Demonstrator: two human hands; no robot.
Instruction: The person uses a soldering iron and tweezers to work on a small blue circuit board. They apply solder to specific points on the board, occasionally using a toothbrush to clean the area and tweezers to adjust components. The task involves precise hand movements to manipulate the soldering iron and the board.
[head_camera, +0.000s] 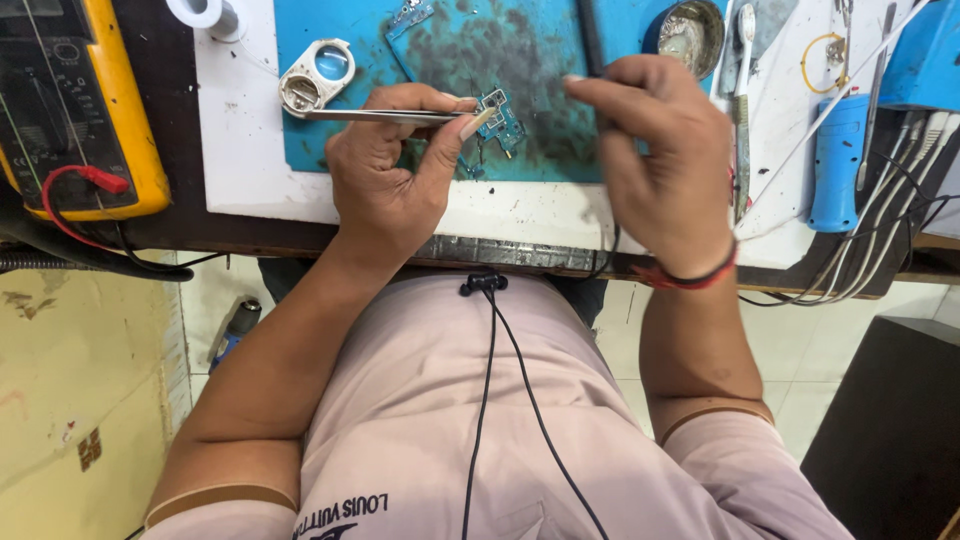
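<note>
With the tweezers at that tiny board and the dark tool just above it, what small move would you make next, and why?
Probably lower the tip of the thin black rod-shaped tool in the right hand onto the small blue-green circuit board. The left hand has the slim metal tweezers at the board's edge on the blue work mat, seemingly steadying it; the tool's tip is hidden behind the fingers.

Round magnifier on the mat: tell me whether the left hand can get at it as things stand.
Probably yes. The magnifier lies uncovered just beyond the left hand, nothing between them; but that hand's grip is on tweezers, so it isn't free.
</note>
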